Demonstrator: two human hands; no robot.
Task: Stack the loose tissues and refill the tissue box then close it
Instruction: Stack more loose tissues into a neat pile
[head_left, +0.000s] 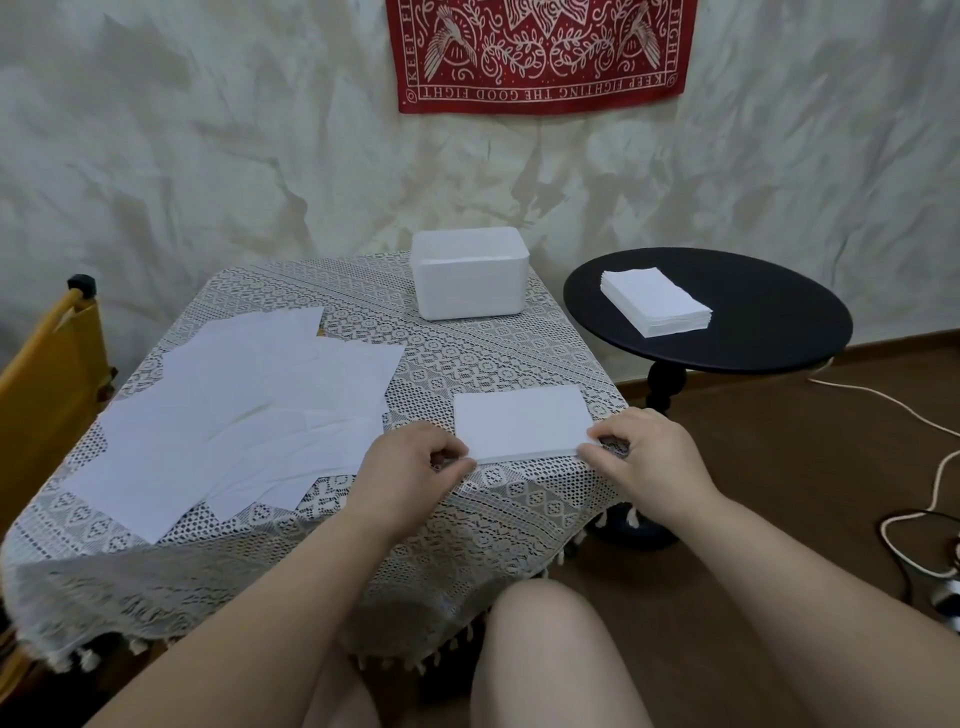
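A small neat stack of white tissues (521, 421) lies near the front right of the lace-covered table (467, 353). My left hand (410, 470) pinches the stack's near left corner. My right hand (644, 452) pinches its near right corner. Several loose white tissues (244, 410) lie spread and overlapping across the left half of the table. The white tissue box (470, 273) stands at the table's far edge, its top closed as far as I can tell.
A round black side table (769, 332) to the right carries another stack of tissues (655, 301). A yellow chair (47, 358) stands at the left. White and black cables (924, 499) lie on the brown floor at the right.
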